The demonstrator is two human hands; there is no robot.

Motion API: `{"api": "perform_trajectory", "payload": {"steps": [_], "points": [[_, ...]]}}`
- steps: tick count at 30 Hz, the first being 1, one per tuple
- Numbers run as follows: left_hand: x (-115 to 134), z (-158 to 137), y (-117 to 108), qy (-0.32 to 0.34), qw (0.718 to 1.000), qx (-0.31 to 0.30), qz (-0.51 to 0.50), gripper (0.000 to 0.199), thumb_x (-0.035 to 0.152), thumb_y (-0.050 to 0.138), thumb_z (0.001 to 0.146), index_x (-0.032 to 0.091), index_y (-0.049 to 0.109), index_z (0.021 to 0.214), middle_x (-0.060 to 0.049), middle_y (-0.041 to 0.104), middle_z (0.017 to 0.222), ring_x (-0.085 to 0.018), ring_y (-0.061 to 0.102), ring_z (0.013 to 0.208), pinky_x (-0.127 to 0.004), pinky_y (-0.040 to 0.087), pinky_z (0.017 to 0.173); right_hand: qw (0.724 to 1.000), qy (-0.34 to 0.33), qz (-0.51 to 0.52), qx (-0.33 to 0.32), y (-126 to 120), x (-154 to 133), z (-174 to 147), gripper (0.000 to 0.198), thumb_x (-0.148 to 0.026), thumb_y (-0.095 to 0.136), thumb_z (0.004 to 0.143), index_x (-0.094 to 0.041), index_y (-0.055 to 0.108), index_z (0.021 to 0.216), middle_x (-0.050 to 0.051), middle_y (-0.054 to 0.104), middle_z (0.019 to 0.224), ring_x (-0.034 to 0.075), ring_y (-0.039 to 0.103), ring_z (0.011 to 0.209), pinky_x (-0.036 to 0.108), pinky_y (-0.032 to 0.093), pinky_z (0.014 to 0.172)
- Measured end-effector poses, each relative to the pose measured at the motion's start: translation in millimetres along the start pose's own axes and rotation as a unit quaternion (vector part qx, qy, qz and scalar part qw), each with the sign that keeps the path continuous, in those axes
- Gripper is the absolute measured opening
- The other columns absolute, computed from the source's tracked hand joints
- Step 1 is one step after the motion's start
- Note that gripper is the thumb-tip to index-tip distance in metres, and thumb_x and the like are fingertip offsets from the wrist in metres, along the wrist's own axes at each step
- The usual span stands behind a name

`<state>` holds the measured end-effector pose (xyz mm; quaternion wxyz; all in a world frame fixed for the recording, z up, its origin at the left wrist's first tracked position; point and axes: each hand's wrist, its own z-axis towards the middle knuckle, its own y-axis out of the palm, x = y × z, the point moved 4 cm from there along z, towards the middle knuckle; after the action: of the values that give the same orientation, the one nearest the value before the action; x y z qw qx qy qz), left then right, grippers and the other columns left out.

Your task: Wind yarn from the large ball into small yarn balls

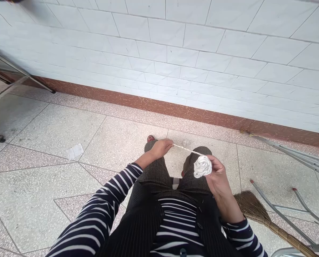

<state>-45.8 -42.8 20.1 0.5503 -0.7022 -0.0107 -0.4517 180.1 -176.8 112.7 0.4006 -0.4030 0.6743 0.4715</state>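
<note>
My right hand [216, 173] holds a white coiled rosette of twisted cord [202, 166], its fingers closed around the back and right side. From the rosette a length of twisted cord [187, 149] runs left, stretched nearly straight, to my left hand [162, 147]. The fingertips of that hand are pinched on the cord's end. Both hands are above my knees, with the rosette over the right knee. Part of the right hand's grip is hidden behind the rosette.
A straw broom [252, 207] lies to the right beside metal tubular legs [272, 207]. Folded metal tubes [295, 151] lean near the wall. At far left stands a metal-framed piece of furniture [23, 73]. A white paper scrap [75, 151] lies on the floor. A tiled wall [175, 53] is ahead.
</note>
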Motion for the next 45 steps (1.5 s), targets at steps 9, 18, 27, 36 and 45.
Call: {"api": "perform_trajectory", "payload": {"steps": [9,18,27,36,45], "points": [[16.3,-7.8,40.3,-0.044,0.997,-0.025,-0.058,0.026,0.022,0.055,0.098,0.015,0.069,0.119,-0.012,0.074,0.116,-0.025,0.069,0.113,-0.040,0.051,0.103,0.999,-0.011,-0.023,0.023,19.7,-5.7,36.0,0.045,-0.022,0.088,0.055,-0.023,0.069,0.097,0.002,0.069,0.094,0.016,0.059,0.081,0.026,0.048,0.066],[79.1,18.5,19.0,0.016,0.958,0.048,-0.282,0.027,0.017,0.061,0.091,0.015,0.072,0.116,-0.010,0.073,0.119,-0.023,0.067,0.113,-0.036,0.048,0.103,0.999,-0.003,-0.047,0.003,34.6,0.1,35.4,0.045,-0.025,0.089,0.053,-0.021,0.069,0.092,0.001,0.069,0.087,0.015,0.060,0.077,0.026,0.049,0.068],[76.8,5.0,33.0,-0.025,0.952,-0.039,-0.301,0.030,0.032,0.052,0.099,0.013,0.070,0.085,-0.002,0.073,0.078,-0.014,0.065,0.077,-0.023,0.048,0.078,0.988,-0.036,-0.124,0.087,1.0,-0.2,62.7,0.048,-0.040,0.079,0.063,-0.019,0.062,0.102,0.004,0.067,0.093,0.010,0.049,0.064,0.022,0.030,0.048],[86.6,-8.3,11.7,0.104,0.978,-0.051,0.171,0.026,0.020,0.050,0.100,0.015,0.069,0.084,-0.005,0.069,0.071,-0.018,0.065,0.072,-0.041,0.042,0.107,0.935,-0.041,-0.348,0.054,2.1,52.3,91.2,0.029,-0.023,0.068,0.059,-0.020,0.066,0.089,-0.001,0.059,0.070,0.016,0.046,0.065,0.028,0.036,0.065],[82.7,1.8,1.4,0.236,0.934,-0.106,0.245,0.017,0.003,0.060,0.087,0.017,0.070,0.083,-0.003,0.068,0.070,-0.019,0.064,0.078,-0.042,0.032,0.117,0.937,-0.012,-0.333,-0.105,13.1,93.8,55.2,0.028,-0.007,0.056,0.053,-0.021,0.061,0.077,0.001,0.056,0.080,0.019,0.051,0.084,0.032,0.047,0.078]]}}
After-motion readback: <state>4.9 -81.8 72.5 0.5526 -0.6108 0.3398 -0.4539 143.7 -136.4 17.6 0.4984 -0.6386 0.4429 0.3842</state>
